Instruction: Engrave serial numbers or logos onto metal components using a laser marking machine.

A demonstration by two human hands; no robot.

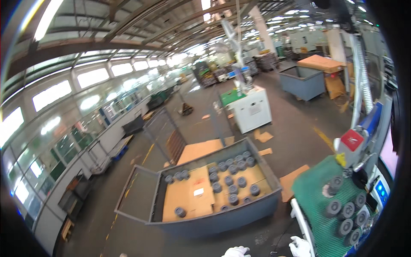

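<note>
My left hand, in a white glove, shows at the lower edge, cut off by the frame. Its visible fingers look loosely apart, and nothing shows in them. To its right my right hand, also white-gloved, is beside the white edge of a bench, fingers apart and holding nothing I can see. On the bench, a green ribbed mat carries several dark grey cylindrical parts with round hollowed ends. Ahead of me a large grey metal bin holds several similar grey cylinders standing on cardboard sheets.
A red-and-blue machine arm and a panel with blue lights stand at right. Beyond the bin are a white cabinet, another grey bin and loose cardboard on the floor. The near bin's frame-like flap sticks out left.
</note>
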